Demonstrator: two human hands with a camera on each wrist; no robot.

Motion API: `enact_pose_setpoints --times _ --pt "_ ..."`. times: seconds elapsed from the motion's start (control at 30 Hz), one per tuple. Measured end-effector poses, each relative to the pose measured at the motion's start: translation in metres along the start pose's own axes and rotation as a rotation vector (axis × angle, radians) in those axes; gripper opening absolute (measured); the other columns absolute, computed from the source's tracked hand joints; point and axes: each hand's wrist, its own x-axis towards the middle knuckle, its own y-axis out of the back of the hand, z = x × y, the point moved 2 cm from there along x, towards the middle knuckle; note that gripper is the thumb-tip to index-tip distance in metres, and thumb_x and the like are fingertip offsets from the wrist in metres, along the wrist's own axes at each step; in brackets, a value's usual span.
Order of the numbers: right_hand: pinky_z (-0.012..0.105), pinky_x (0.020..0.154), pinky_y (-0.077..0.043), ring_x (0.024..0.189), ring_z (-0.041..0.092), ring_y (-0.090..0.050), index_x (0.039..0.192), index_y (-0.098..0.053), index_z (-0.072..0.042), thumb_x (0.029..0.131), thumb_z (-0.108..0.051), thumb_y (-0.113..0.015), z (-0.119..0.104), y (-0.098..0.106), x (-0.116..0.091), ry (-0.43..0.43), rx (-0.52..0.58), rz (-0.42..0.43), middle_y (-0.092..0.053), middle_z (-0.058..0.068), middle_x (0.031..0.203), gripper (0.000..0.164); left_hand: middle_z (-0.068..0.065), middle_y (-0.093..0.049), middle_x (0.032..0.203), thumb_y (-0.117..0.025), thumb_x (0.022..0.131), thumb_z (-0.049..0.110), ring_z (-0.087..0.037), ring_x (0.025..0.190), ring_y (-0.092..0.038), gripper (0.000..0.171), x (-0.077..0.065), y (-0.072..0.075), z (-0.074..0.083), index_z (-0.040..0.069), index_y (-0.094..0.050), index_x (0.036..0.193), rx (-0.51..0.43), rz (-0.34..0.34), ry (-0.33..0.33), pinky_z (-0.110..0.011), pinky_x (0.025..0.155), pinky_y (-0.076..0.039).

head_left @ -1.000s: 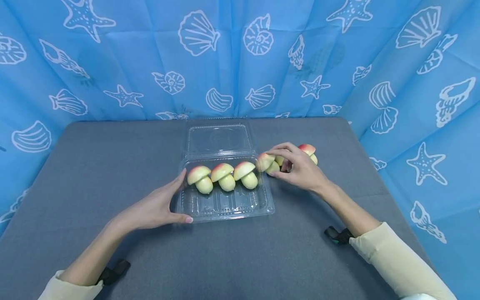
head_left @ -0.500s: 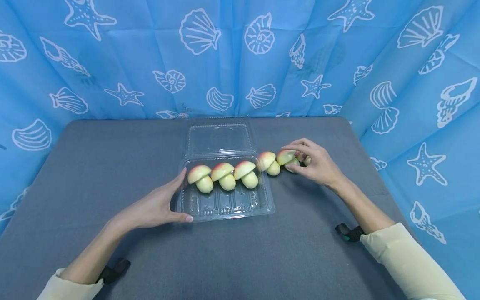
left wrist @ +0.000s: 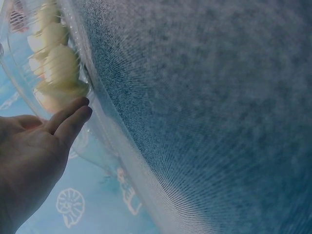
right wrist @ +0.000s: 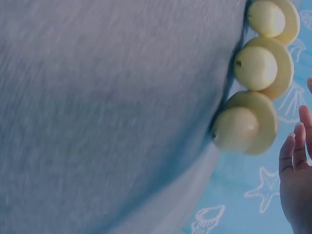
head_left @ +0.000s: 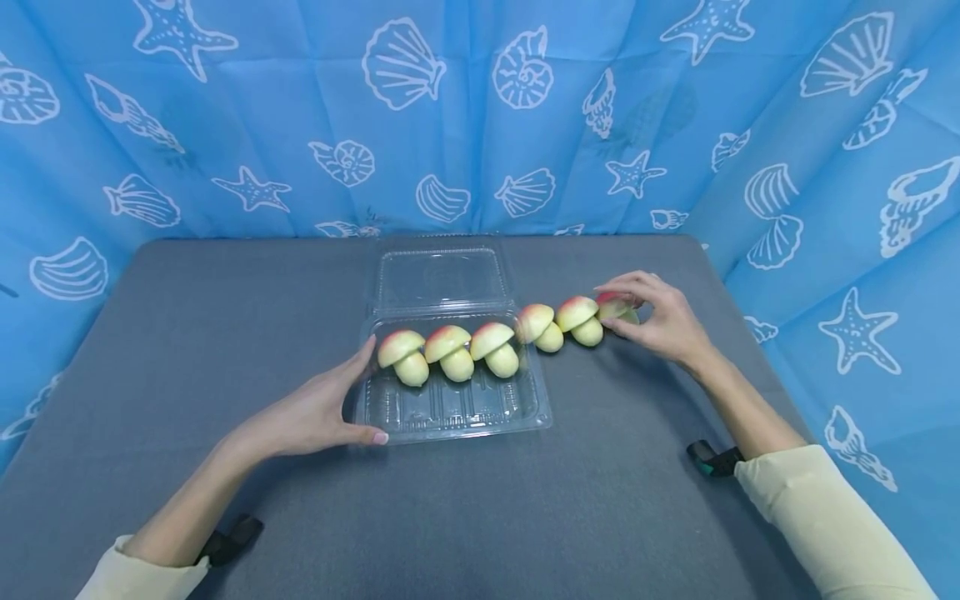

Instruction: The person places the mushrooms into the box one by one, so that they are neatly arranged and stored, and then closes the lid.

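Observation:
Three toy mushrooms, pale yellow with red-tinged caps, including the middle mushroom (head_left: 454,360), lie in a row in a clear plastic clamshell box (head_left: 450,429). My left hand (head_left: 318,417) rests at the box's left side, thumb along the front edge and straight fingers touching the side wall. To the right, three more mushrooms are lined up: a near mushroom (head_left: 550,337) overlapping the box's right rim, a middle mushroom (head_left: 587,332), and a far-right mushroom (right wrist: 239,126). My right hand (head_left: 660,321) hovers around that far-right mushroom, fingers and thumb spread on either side, partly hiding it.
The box's lid (head_left: 440,277) lies open toward the back. A grey cloth covers the table (head_left: 480,517). Behind and to the right hangs a blue curtain (head_left: 480,108) with white shells and starfish.
My right hand has moved rightward along the row, from the mushroom nearest the box, past the middle one, to the far-right one. My left hand and the box have stayed put.

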Motion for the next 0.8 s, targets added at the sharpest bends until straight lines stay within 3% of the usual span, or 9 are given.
enact_pose_setpoints --times 0.13,0.27,0.43,0.67,0.8 --pt "0.036 0.081 -0.039 0.099 0.024 -0.053 0.117 -0.072 -0.005 0.072 0.005 -0.085 0.008 0.004 -0.002 -0.013 -0.004 -0.015 -0.065 0.010 0.117 0.047 -0.020 -0.021 0.161 -0.085 0.075 0.048 -0.036 0.147 -0.023 0.127 0.000 0.001 0.000 0.010 0.002 0.160 -0.005 0.003 -0.007 -0.058 0.114 -0.027" --pt "0.049 0.092 -0.033 0.113 0.029 -0.051 0.120 -0.070 -0.003 0.073 0.004 -0.084 0.016 0.007 -0.004 -0.041 -0.005 -0.058 -0.061 0.013 0.125 0.050 -0.020 -0.022 0.161 -0.086 0.075 0.045 -0.036 0.147 -0.022 0.127 -0.001 0.001 0.000 0.010 0.002 0.160 -0.017 0.005 -0.011 -0.057 0.115 -0.025" --pt "0.062 0.097 -0.032 0.123 0.036 -0.046 0.126 -0.067 -0.005 0.074 0.002 -0.084 0.026 0.009 -0.009 -0.095 -0.012 -0.131 -0.055 0.016 0.133 0.055 -0.021 -0.028 0.159 -0.086 0.075 0.046 -0.036 0.145 -0.028 0.127 -0.001 0.000 -0.001 0.008 0.000 0.160 -0.016 0.011 -0.009 -0.057 0.114 -0.028" --pt "0.057 0.091 -0.042 0.128 0.035 -0.046 0.138 -0.060 -0.011 0.081 -0.002 -0.081 0.038 0.010 -0.014 -0.177 0.034 -0.213 -0.049 0.013 0.143 0.062 -0.021 -0.025 0.160 -0.086 0.074 0.045 -0.036 0.147 -0.025 0.127 -0.001 0.000 -0.001 0.009 0.000 0.160 -0.018 0.010 -0.001 -0.057 0.115 -0.026" --pt "0.061 0.094 -0.045 0.126 0.035 -0.046 0.144 -0.053 -0.010 0.082 0.001 -0.079 0.043 0.009 -0.015 -0.202 0.085 -0.240 -0.045 0.015 0.146 0.069 -0.021 -0.025 0.160 -0.086 0.075 0.046 -0.037 0.146 -0.024 0.127 -0.001 0.001 -0.001 0.009 0.000 0.160 -0.015 0.012 -0.007 -0.058 0.115 -0.025"
